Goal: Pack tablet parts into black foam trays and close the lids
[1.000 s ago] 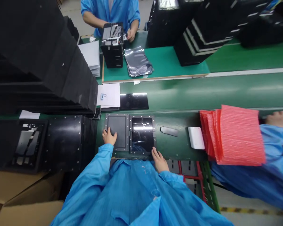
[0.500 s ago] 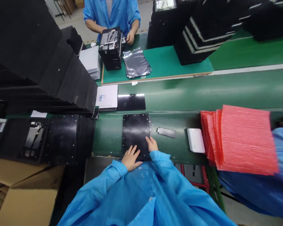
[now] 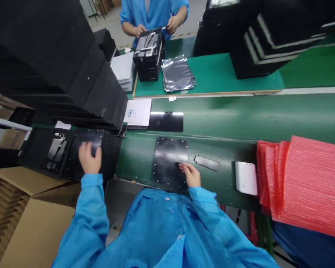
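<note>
A flat black plate [image 3: 169, 160] with small bright studs along its edges lies on the green bench in front of me. Over its right side, my right hand [image 3: 192, 175] has thumb and fingertips drawn together in a pinch; anything between them is too small to make out. My left hand [image 3: 91, 159] is open, thumb apart from the fingers, over a stack of similar black plates [image 3: 78, 139] at the left. Whether it touches the top plate I cannot tell. A thin grey strip [image 3: 207, 163] lies right of the single plate.
Left of the stack is a black tray with cut-outs [image 3: 56, 150]. An open cardboard box [image 3: 41, 219] stands below. Tall black foam blocks [image 3: 58, 67] rise behind. Rightward are a white device [image 3: 246, 178] and red packaging sheets [image 3: 315, 186]. Across the bench, a co-worker [image 3: 153, 16] handles a black stack.
My left hand has left the single plate and moved left to the stack. My right hand stays by the plate's right side, its fingertips now together. The view has shifted left.
</note>
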A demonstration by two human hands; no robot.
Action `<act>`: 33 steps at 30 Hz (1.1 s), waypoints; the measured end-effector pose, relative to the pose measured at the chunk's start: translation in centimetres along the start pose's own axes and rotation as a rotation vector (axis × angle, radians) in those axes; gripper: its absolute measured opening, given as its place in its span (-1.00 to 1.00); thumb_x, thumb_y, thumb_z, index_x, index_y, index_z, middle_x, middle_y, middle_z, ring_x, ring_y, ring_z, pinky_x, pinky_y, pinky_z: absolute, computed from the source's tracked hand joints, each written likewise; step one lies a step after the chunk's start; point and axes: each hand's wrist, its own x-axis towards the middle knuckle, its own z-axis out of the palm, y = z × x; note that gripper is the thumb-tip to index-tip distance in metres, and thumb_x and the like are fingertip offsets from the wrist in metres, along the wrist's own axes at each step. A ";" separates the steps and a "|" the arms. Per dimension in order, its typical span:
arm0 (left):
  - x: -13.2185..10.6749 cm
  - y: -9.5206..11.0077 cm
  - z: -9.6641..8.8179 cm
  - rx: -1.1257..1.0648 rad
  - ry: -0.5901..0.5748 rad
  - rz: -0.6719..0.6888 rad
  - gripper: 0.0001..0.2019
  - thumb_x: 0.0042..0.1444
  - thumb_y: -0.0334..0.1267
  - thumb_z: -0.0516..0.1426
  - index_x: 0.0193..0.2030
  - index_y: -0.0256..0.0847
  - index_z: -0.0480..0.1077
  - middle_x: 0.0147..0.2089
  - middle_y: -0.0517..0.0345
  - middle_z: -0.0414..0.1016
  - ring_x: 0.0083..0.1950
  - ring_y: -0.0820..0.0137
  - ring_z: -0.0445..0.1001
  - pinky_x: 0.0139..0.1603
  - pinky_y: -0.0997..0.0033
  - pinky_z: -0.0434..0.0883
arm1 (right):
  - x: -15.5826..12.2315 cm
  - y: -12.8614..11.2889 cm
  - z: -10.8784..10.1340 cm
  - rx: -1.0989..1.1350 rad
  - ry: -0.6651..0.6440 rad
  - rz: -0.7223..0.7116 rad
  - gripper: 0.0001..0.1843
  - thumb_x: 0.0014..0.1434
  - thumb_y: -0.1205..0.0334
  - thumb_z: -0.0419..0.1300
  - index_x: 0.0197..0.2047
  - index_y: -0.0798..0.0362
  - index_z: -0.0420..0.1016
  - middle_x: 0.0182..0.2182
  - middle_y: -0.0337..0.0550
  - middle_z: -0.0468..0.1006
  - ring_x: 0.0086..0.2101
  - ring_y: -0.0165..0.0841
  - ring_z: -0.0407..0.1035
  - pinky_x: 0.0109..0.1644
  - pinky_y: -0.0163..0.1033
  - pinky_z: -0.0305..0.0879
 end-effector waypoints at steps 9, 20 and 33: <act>4.8 -2.0 1.2 -0.060 -0.025 -0.320 -0.48 0.19 -0.03 0.03 0.24 -0.21 0.26 0.21 -0.21 0.31 0.24 0.02 0.28 0.21 -0.05 0.24 | -2.8 -8.8 24.9 0.102 -0.872 0.263 -0.16 -0.02 -0.20 0.29 0.29 -0.24 0.14 0.32 -0.14 0.12 0.22 -0.13 0.13 0.10 0.07 0.29; 3.9 -5.6 0.5 -0.066 -0.114 -0.455 -0.30 0.13 0.08 0.06 0.31 -0.33 0.14 0.20 -0.41 0.26 0.26 -0.15 0.22 0.20 -0.11 0.20 | -5.1 -8.3 27.9 0.142 -0.703 0.160 -0.18 -0.02 -0.22 0.26 0.25 -0.11 0.18 0.23 -0.09 0.27 0.15 -0.15 0.22 0.17 0.02 0.21; -9.3 11.4 16.4 -0.650 -0.681 -0.150 -0.60 0.10 -0.24 0.17 0.07 -0.37 0.38 -0.15 -0.13 0.55 -0.11 0.25 0.55 0.00 0.26 0.45 | 0.8 1.0 1.9 -0.142 0.058 0.006 -0.24 -0.12 -0.18 0.17 0.06 0.15 0.37 0.02 0.11 0.48 0.05 -0.06 0.35 0.21 0.04 0.18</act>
